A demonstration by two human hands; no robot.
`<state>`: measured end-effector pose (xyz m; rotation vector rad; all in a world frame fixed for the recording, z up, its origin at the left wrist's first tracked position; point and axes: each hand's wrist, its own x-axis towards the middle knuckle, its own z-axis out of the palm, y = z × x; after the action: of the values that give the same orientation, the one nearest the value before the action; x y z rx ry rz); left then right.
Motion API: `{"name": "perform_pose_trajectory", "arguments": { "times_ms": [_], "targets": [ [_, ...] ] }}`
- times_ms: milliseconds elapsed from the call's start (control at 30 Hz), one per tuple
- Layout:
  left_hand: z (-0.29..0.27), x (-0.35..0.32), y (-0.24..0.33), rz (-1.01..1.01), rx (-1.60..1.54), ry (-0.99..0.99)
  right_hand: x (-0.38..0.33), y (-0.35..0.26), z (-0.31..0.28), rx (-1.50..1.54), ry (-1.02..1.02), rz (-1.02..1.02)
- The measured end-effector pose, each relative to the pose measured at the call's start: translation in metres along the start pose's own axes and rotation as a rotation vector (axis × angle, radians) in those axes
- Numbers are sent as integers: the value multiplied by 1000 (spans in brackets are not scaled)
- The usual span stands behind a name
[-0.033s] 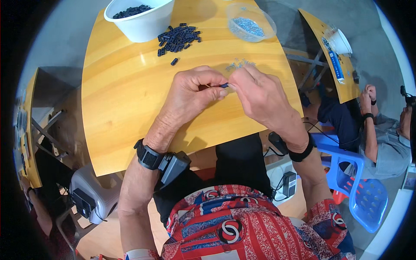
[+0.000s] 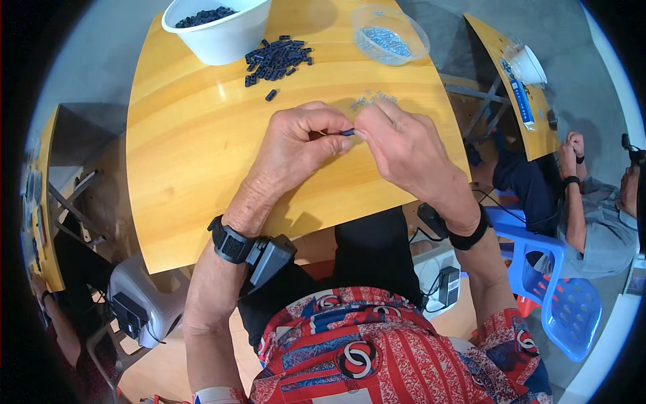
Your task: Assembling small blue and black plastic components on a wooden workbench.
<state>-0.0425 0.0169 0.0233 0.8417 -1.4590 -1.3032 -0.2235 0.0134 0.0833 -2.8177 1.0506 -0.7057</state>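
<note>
- Your left hand [image 2: 299,139] pinches one small dark piece [image 2: 347,132], maybe unfinished.
- Your right hand [image 2: 407,145] meets its end; its grip is hidden.
- A dark pile [image 2: 277,62] and silver bits [image 2: 364,102] are left.

Workshop, separate wooden worktables [image 2: 195,155], tub [image 2: 225,44] of dark parts [image 2: 205,17], seated co-worker [image 2: 597,232]

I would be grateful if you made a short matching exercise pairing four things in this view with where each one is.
Things:
1. white tub
2. pile of dark parts
3. clear bowl
4. small dark part

Places:
A. near the right edge of the table
B. between the left hand and the right hand
C. near the table's left edge
D. heaped on the wood, just right of the white tub

Pairs: 1-C, 2-D, 3-A, 4-B
</note>
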Motion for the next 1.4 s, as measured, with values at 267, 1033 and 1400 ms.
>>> {"name": "perform_pose_trajectory", "arguments": {
  "times_ms": [267,1033,1400],
  "targets": [
    [-2,1,-12,-39,-27,68,7,5,11,148,3,41],
    [-5,3,-6,-326,-392,149,3,-1,32,256,260,188],
    [-7,4,-6,-335,-344,156,-1,-4,46,412,296,255]
  ]
}}
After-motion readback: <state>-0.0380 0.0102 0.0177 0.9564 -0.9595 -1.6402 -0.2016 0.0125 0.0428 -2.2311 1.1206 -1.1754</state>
